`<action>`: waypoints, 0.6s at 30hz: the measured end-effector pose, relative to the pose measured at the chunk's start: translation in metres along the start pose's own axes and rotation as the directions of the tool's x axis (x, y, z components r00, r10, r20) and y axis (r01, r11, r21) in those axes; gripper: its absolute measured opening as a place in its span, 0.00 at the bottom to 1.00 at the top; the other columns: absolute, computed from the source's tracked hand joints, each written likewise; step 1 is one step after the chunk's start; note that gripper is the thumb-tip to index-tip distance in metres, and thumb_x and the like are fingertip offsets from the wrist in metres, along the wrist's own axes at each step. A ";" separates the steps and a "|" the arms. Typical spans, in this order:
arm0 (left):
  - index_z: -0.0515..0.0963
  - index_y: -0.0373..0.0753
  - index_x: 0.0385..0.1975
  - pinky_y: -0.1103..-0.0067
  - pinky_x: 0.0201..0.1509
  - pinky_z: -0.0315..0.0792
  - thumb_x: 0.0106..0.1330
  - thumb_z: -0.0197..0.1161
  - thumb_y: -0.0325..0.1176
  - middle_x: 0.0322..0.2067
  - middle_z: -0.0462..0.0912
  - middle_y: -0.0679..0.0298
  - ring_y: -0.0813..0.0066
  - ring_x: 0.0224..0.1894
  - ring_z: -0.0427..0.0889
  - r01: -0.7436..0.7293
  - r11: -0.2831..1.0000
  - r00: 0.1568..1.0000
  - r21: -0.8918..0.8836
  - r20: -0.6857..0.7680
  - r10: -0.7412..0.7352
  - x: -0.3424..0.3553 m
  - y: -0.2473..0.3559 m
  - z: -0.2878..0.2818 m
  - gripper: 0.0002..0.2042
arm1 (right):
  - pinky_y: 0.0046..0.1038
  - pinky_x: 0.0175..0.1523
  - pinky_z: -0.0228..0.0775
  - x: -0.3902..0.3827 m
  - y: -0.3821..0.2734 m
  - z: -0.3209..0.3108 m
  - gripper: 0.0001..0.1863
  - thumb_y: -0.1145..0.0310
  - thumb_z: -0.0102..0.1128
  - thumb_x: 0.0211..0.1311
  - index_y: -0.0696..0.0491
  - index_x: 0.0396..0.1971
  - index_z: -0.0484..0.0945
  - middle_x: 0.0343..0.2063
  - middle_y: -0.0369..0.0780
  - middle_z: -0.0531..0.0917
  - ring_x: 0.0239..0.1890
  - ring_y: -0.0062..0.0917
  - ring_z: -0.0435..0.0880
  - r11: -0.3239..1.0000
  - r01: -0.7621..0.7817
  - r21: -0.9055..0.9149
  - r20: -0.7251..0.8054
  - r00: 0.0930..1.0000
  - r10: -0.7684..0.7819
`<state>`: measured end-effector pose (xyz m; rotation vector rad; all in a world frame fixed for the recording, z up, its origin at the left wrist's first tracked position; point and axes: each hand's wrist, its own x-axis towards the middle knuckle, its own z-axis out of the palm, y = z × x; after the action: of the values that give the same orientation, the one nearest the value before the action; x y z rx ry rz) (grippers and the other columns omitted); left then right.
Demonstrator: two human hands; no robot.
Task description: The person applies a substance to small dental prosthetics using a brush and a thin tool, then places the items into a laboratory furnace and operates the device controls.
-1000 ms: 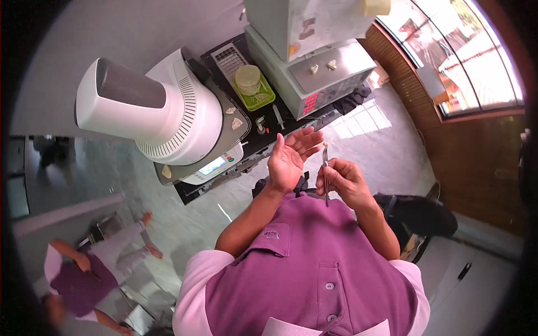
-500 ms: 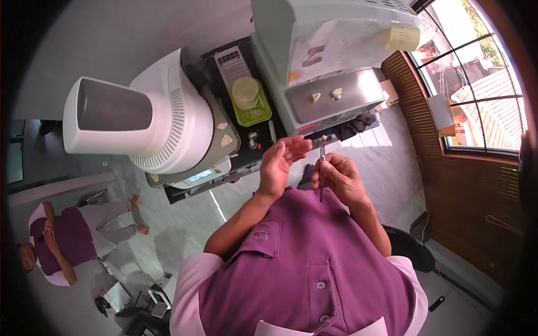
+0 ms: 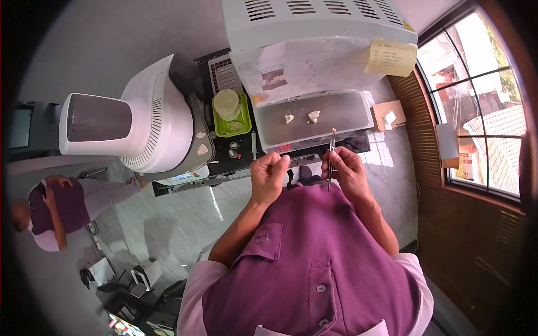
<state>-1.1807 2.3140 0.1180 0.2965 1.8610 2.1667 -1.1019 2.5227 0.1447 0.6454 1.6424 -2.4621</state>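
Observation:
My right hand [image 3: 348, 173] grips slim metal forceps [image 3: 329, 178], held upright in front of my chest with the tips pointing away from me. A tiny tan piece [image 3: 334, 130] shows at the tips, too small to name. To its left, my left hand [image 3: 268, 178] is closed with the fingers curled in and the thumb up, nothing visible in it. Just beyond both hands is the metal top [image 3: 347, 115] of a grey machine. On it lie two small off-white, tooth-like pieces, one on the left [image 3: 289, 119] and one nearer the middle [image 3: 313, 117].
A large white machine [image 3: 145, 123] stands left on the dark bench. Between the machines sit a green tray [image 3: 242, 124] with a round clear container [image 3: 227, 105], a keyboard [image 3: 223, 73] and a syringe [image 3: 254, 145]. Another person [image 3: 61, 207] is far left; a window [image 3: 476, 101] is right.
My left hand has gone from open fingers to a closed hand and moved slightly away from the forceps. The view has shifted, bringing the metal top nearer. My right hand keeps the forceps upright.

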 end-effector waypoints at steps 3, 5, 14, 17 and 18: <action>0.57 0.42 0.16 0.80 0.26 0.49 0.68 0.64 0.20 0.17 0.58 0.77 0.88 0.23 0.54 -0.038 0.999 0.999 -0.017 0.023 0.038 -0.002 -0.006 0.020 0.23 | 0.22 0.36 0.75 0.007 -0.004 -0.012 0.14 0.61 0.54 0.78 0.57 0.37 0.77 0.29 0.35 0.82 0.29 0.18 0.81 1.000 -0.019 -0.017 -0.038 0.999 0.018; 0.57 0.42 0.16 0.81 0.25 0.49 0.68 0.64 0.21 0.17 0.58 0.77 0.88 0.23 0.54 -0.048 0.999 0.999 0.012 -0.004 0.048 -0.005 -0.013 0.028 0.23 | 0.22 0.36 0.75 0.009 -0.005 -0.019 0.14 0.60 0.55 0.78 0.57 0.38 0.77 0.28 0.35 0.82 0.29 0.18 0.81 0.999 -0.028 -0.027 -0.027 0.999 0.028; 0.60 0.42 0.16 0.82 0.24 0.50 0.66 0.68 0.25 0.17 0.60 0.77 0.90 0.22 0.56 -0.023 0.985 0.991 0.168 -0.127 0.045 -0.026 -0.017 0.046 0.22 | 0.21 0.37 0.74 0.013 -0.007 -0.033 0.14 0.59 0.54 0.78 0.54 0.37 0.77 0.28 0.35 0.80 0.28 0.17 0.78 0.994 -0.065 -0.093 0.070 0.995 0.072; 0.64 0.41 0.18 0.82 0.24 0.53 0.64 0.70 0.29 0.17 0.63 0.76 0.90 0.22 0.58 -0.032 0.962 0.996 0.271 -0.071 0.053 -0.032 -0.014 0.048 0.19 | 0.24 0.34 0.77 0.016 -0.005 -0.033 0.14 0.61 0.55 0.77 0.58 0.39 0.78 0.28 0.37 0.82 0.26 0.20 0.81 0.998 -0.016 -0.057 0.077 0.997 0.021; 0.66 0.40 0.19 0.82 0.24 0.55 0.63 0.71 0.30 0.17 0.64 0.75 0.88 0.22 0.60 -0.047 0.958 0.996 0.283 -0.065 0.068 -0.033 -0.016 0.049 0.18 | 0.23 0.34 0.77 0.017 -0.003 -0.035 0.13 0.62 0.55 0.78 0.58 0.39 0.78 0.28 0.37 0.82 0.26 0.19 0.81 0.998 -0.009 -0.068 0.058 0.998 0.013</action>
<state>-1.1327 2.3516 0.1102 0.3344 2.2321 1.9690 -1.1083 2.5578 0.1294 0.5662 1.6877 -2.3828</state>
